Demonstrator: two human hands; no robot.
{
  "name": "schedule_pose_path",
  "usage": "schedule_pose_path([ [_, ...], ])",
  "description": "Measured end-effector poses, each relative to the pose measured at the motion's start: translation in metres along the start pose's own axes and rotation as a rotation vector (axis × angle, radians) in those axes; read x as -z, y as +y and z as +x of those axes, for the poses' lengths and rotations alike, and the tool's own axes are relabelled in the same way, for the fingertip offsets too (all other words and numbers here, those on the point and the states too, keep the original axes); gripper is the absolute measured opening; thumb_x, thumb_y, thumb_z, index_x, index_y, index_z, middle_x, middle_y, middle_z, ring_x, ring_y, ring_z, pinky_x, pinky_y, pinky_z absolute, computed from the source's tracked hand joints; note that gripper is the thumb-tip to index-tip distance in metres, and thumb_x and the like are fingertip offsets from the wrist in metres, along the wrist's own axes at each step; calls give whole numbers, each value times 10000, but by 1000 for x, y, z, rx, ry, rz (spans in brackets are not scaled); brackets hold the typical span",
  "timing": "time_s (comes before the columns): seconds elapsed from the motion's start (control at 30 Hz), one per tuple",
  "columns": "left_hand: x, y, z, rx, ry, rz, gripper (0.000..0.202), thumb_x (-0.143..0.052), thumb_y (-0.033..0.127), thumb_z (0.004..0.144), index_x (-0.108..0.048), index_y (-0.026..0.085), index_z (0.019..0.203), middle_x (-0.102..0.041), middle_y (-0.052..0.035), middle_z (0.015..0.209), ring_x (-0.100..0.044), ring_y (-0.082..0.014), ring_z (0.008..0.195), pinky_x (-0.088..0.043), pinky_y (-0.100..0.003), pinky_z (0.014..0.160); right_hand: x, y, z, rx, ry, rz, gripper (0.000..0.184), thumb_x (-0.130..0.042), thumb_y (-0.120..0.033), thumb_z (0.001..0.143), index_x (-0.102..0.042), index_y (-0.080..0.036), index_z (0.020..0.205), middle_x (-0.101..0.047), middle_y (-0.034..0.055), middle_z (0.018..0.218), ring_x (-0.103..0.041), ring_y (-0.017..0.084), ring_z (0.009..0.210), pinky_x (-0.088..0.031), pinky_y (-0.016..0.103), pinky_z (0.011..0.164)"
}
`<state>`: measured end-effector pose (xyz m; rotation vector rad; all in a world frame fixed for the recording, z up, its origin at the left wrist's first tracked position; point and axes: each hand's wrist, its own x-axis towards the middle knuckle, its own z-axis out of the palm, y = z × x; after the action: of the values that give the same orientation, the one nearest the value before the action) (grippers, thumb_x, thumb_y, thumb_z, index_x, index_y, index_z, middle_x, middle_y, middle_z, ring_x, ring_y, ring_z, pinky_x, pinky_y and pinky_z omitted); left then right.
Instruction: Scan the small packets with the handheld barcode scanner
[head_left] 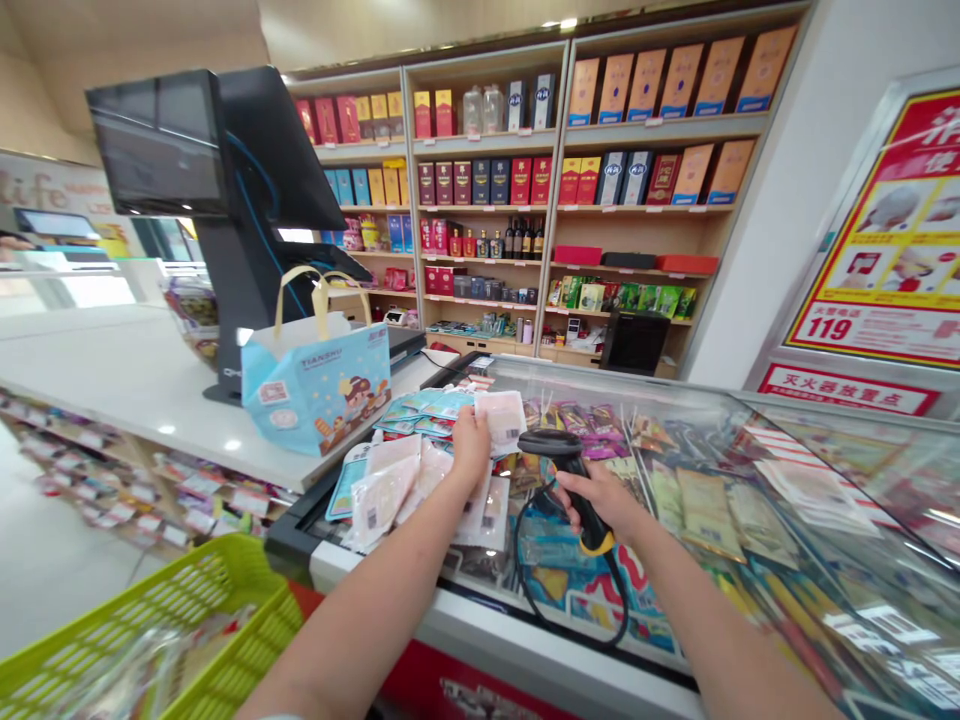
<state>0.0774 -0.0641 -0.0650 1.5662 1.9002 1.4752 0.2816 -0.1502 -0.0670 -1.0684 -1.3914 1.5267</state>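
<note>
My left hand [470, 447] is closed on a pale pink flat packet [501, 415], held up above the glass freezer lid [757, 560]. My right hand [596, 493] grips the handle of a black and yellow barcode scanner [559, 452]; its head points left at the packet, a short gap away. The scanner's black cable [525, 590] loops down over the glass. Several more pale packets [390, 485] and blue packets [424, 410] lie spread on the lid under and left of my left hand.
A light blue gift bag [319, 385] stands on the white counter [135, 385] beside a black till screen [217, 190]. A green shopping basket [187, 620] sits at the lower left. Shelves of boxes and bottles [525, 180] line the back wall.
</note>
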Motion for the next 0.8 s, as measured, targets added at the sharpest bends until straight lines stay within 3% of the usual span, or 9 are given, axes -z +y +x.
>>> schedule_pose_path([
  [0.4, -2, -4, 0, -1, 8, -11, 98, -440, 222, 848, -520, 185, 805, -607, -50, 767, -600, -209, 811, -432, -316, 753, -5, -3, -3, 11, -19, -33, 398, -692, -492, 646, -485, -194, 809, -518, -79, 518, -465, 79, 359, -444, 226, 363],
  [0.6, -5, -1, 0, 2, 27, -14, 157, -435, 257, 832, -567, 175, 849, -650, -85, 819, -617, -234, 829, -446, -339, 765, 4, -2, 1, 0, -6, -15, 387, -685, -510, 658, -481, -189, 729, -537, -57, 517, -476, 80, 366, -455, 231, 377],
  [0.7, -16, 4, 2, 7, 7, -63, 165, -448, 276, 812, -575, 172, 828, -659, -87, 834, -619, -228, 819, -457, -330, 743, 16, -6, -3, -16, 31, -2, 385, -689, -508, 658, -481, -189, 710, -532, -54, 490, -472, 82, 358, -450, 231, 375],
  [0.8, -42, 20, 3, 35, -39, -147, 155, -456, 289, 800, -553, 173, 764, -633, -56, 758, -602, -198, 744, -456, -294, 672, 34, -14, -16, 5, 92, 46, 398, -719, -494, 625, -478, -191, 718, -535, -62, 499, -466, 76, 357, -438, 219, 361],
])
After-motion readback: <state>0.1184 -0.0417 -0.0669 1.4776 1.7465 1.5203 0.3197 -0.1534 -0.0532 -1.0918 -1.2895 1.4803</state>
